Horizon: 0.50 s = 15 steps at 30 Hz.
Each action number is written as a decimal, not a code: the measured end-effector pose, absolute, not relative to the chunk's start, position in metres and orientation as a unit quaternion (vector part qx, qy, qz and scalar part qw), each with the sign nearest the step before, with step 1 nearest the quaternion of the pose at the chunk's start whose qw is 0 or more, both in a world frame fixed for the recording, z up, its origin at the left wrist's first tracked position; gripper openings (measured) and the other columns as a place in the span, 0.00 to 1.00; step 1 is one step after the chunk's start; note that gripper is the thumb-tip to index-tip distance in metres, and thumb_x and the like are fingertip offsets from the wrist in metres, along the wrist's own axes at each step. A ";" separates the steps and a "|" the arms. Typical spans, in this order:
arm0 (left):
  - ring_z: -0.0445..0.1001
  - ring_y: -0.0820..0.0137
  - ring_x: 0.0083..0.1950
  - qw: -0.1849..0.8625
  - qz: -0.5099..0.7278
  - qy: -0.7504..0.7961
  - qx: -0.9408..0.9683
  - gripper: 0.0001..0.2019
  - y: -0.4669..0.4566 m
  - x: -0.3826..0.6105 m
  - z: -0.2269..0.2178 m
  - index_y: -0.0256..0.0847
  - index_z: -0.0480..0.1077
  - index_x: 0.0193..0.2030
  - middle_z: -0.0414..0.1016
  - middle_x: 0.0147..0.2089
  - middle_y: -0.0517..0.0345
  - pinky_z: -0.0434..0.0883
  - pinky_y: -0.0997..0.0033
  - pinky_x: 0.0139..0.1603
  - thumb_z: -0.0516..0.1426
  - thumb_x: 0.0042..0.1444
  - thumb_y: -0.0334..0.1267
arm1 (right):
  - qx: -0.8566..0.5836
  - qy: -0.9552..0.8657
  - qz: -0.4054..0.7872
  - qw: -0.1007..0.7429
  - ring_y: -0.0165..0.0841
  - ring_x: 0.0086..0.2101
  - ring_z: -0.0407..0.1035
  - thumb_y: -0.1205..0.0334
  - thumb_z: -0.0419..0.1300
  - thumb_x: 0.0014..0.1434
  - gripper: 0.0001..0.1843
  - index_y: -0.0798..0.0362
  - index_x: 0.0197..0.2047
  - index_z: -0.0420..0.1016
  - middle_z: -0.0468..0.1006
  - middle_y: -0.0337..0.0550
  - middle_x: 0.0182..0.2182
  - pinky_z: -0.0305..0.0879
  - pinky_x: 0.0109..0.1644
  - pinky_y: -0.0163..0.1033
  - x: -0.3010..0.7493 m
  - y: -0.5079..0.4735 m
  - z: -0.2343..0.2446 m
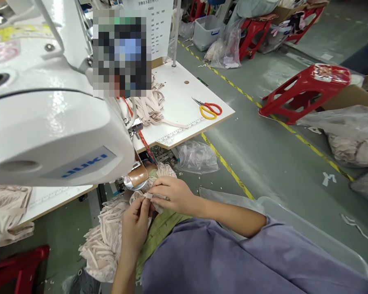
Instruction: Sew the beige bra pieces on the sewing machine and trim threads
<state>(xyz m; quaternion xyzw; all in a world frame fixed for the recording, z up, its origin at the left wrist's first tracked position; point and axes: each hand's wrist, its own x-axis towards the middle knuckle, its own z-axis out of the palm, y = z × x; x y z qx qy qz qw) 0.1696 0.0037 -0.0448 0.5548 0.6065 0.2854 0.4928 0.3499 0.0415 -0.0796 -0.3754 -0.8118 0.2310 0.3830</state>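
Note:
Both my hands meet just below the head of a white sewing machine (49,122). My left hand (136,224) pinches a narrow pale strap (149,196) of a pink lace garment (107,237) that spills down over my lap. My right hand (171,194) is closed on the same strap and lace from the right, close to the machine's cylinder arm (138,176). The needle area is partly hidden by the machine head.
On the white table (184,98) lie a pile of pale elastic straps (150,108) and yellow-red scissors (209,109). A tipped red stool (306,92), plastic bags of fabric (352,136) and a clear bin (309,234) stand on the floor to the right.

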 end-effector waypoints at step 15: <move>0.76 0.64 0.37 0.381 0.266 0.659 0.592 0.21 0.010 0.174 -0.050 0.42 0.73 0.35 0.77 0.33 0.56 0.73 0.68 0.36 0.50 0.64 0.56 | -0.361 -0.845 0.215 0.331 0.31 0.42 0.74 0.50 0.58 0.66 0.14 0.50 0.41 0.79 0.80 0.42 0.42 0.70 0.43 0.34 0.337 0.046 -0.111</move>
